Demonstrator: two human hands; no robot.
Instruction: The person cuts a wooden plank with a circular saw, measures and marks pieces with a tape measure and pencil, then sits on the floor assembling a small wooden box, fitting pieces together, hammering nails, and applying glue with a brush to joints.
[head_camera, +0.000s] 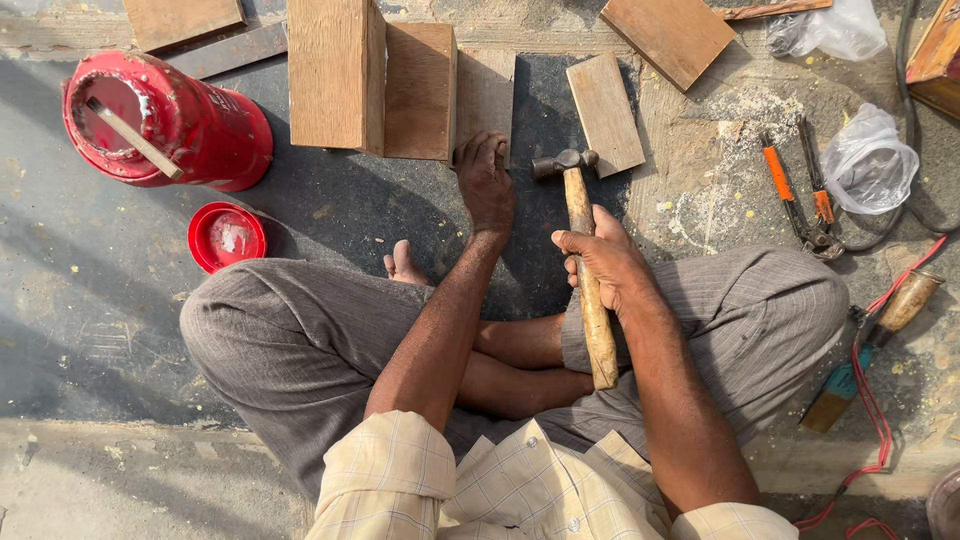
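A wooden-handled hammer with a dark metal head (585, 255) is held in the right hand (608, 262), whose grip is closed around the middle of the handle; the head points away from the body and lies just beside a pale rectangular wooden block (605, 113) on the floor. The left hand (487, 183) is stretched forward, and its fingertips are pressed onto the lower edge of a flat wooden board (487, 95); nothing is enclosed by this hand, the fingers being bent down onto the wood. To the left of that board, two taller wooden boards (365, 85) are set side by side. The work is done on a dark floor mat (330, 205), where the person is seated cross-legged in grey striped trousers (300, 340).

Further left, a red plastic bucket (190, 125) is lying on its side, with a wooden stick in its mouth, and a round red lid (227, 237) rests near it. On the right, orange-handled pliers (800, 195) lie by a clear plastic bag (868, 160).
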